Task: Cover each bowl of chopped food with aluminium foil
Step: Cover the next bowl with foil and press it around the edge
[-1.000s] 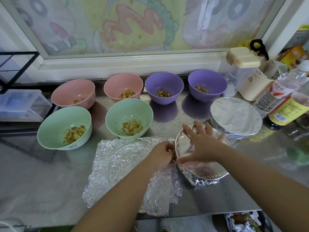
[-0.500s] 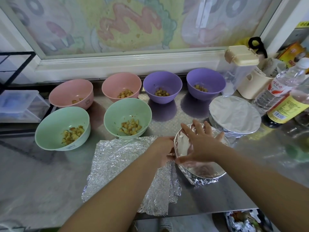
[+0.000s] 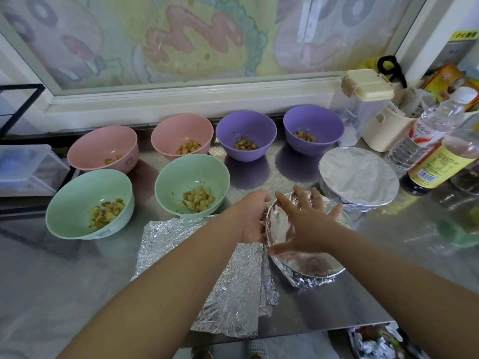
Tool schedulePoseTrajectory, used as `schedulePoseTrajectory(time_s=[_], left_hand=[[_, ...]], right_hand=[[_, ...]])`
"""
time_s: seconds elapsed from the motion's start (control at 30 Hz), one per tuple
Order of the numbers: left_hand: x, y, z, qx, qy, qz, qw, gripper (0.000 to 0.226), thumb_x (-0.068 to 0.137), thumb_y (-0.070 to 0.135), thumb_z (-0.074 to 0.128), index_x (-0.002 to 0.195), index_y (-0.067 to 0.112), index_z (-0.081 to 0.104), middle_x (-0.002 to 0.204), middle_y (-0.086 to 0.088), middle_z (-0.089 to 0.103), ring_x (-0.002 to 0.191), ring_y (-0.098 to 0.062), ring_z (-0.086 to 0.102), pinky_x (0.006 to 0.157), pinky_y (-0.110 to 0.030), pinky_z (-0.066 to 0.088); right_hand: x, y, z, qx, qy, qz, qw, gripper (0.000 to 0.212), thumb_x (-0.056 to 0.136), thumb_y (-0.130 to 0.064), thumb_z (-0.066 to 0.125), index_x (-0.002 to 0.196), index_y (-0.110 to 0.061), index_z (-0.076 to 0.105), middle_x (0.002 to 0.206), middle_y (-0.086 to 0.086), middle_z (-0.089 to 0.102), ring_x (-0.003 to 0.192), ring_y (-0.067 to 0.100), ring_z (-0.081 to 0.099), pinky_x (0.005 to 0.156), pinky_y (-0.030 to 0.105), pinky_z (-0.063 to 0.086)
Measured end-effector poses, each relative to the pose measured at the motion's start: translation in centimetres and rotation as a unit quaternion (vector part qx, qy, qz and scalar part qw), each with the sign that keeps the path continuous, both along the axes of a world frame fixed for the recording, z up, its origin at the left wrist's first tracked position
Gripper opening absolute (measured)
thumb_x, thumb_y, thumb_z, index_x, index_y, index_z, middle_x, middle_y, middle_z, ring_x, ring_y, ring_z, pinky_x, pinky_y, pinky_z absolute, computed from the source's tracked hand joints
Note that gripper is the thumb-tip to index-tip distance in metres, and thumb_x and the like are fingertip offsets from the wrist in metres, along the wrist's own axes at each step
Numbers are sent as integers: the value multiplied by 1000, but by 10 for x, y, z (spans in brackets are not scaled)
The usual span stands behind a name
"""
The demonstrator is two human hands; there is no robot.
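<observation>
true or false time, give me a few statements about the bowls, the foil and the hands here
1. Both green bowls stand uncovered. True.
2. The right hand lies flat on the near foil-covered bowl. True.
3. Both purple bowls are foil-covered. False: the purple bowls are open, with food showing.
4. The spare foil sheets lie right of the covered bowls. False: the spare foil sheets lie left of the near one.
5. A second foil-covered bowl stands behind the near one. True.
</observation>
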State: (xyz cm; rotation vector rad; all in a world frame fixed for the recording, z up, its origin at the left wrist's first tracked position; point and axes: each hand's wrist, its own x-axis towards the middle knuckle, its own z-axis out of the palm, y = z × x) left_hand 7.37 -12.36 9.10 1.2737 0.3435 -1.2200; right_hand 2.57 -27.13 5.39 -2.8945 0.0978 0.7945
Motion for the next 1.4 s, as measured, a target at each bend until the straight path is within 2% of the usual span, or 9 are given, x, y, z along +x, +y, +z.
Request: schedulePoseTrajectory(time_s=[0.1,0.2,0.37,0.6,0.8,0.9,1.07,1.3,1.4], left_hand=[[6,-2,2,18,-14,-40,999,48,104,34,22,89,6,59,53,-3,65,46,-15,64,53,-19,50],[9,-5,3,30,-24,-60,997,49,105,36,24,93,7,61,57,-2,67,63,-17,63,66,-24,50],[8,-8,11,7,-17,-97,995,48,103,34,23,85,9,60,62,-3,67,59,-17,63,68,-25,46],[21,-18,14,39,7,-145,989,67,101,56,14,100,9,62,98,-14,64,86,-27,59,73,-35,43],[32,-14,-13,36,32,-91,995,81,95,70,19,130,7,56,129,-18,63,113,-37,58,101,-53,36],[27,-12,-25,35,32,-47,998,85,92,74,22,121,6,63,125,-19,67,118,-38,59,109,-52,33],[16,-13,-30,-21,51,4,998,87,93,73,22,133,7,60,129,-17,65,110,-34,63,89,-40,47],[13,-12,-34,-73,47,12,996,87,94,75,17,138,13,56,133,-14,64,124,-32,59,98,-40,48],[11,-11,-33,-78,28,16,996,84,96,74,15,134,14,59,127,-13,67,110,-29,66,91,-39,50]], right_hand=[[0,0,-1,1,-5,-2,1000,145,40,-101,55,151,-51,-24,165,-1,-29,150,41,-26,105,86,-3],[-1,1,-2,4,-8,-3,1000,145,41,-101,56,151,-52,-24,165,-1,-30,150,40,-28,104,86,-4],[-1,1,-2,4,-15,-3,1000,145,39,-101,55,149,-54,-26,165,0,-29,150,40,-27,104,86,-5],[-2,2,-1,4,-13,-5,1000,144,43,-100,57,151,-51,-24,165,-1,-29,150,40,-28,104,86,-5],[-3,1,-4,11,-22,-6,1000,143,42,-100,57,152,-51,-21,166,-1,-28,150,40,-28,104,86,-6],[-3,1,-4,11,-21,-6,1000,144,42,-101,56,152,-51,-22,165,-2,-29,150,40,-28,104,86,-6],[-3,0,-4,12,-9,-6,1000,147,31,-103,41,151,-51,-25,164,-2,-32,149,40,-29,105,85,-6],[-3,0,-7,12,-17,-4,1000,146,31,-103,40,150,-51,-27,164,-2,-32,149,39,-29,105,85,-6],[-3,1,-6,12,-18,-3,1000,145,38,-102,49,150,-51,-26,164,-2,-32,149,39,-30,105,85,-7]])
